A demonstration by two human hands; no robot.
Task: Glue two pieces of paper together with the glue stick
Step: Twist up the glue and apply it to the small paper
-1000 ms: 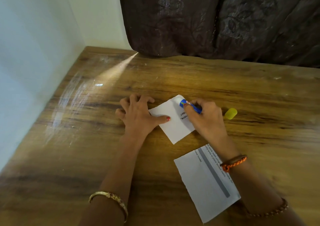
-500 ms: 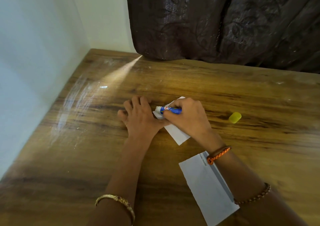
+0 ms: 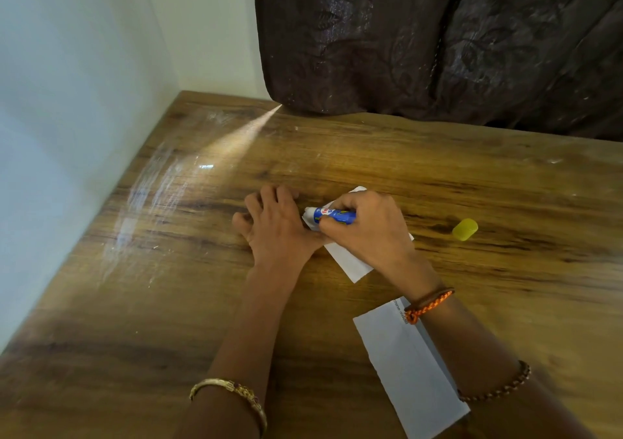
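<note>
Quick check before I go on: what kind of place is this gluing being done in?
Probably a room in a home, at a table pushed into a corner. The wooden table meets a plain pale wall on its left, and a dark leaf-patterned curtain hangs behind it. No shop or office fittings are in view.

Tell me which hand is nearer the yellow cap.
Right. The right hand, gripping the glue stick over the paper, lies just left of the yellow cap; the left hand sits farther left, beyond it.

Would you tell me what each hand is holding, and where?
Right hand grips the glue stick by its blue barrel; left hand presses the small paper flat.
</note>
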